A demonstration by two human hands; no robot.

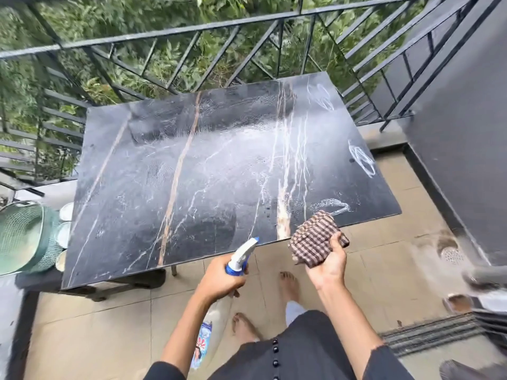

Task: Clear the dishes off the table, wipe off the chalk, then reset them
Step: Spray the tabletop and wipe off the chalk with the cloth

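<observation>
Two hands hover at the near edge of the dark marble-patterned surface (192, 171), each gripping something. The left hand (222, 279) is wrapped around the neck of a spray bottle (216, 311), its white-and-blue nozzle aimed toward the tabletop while the clear body hangs down beside the forearm. The right hand (329, 266) is clamped on a bunched brown-and-white checked cloth (315, 239), held just above the near right edge, not visibly pressing on the top.

The surface carries no dishes — much of its middle looks wet and smeared with pale streaks. Chalk scribbles (362, 159) sit along the right side: one near the far right corner, one midway down the right edge, and a fainter smudged one close beside the cloth.

Off the left edge, lower than the tabletop, a green mesh basket (24, 237) rests on a ledge, with several pale round dishes (65, 223) between it and the table; their exact kind is hard to tell. A black metal railing (170, 37) runs behind, with foliage beyond, and bare feet stand on the tiled floor (384, 270).
</observation>
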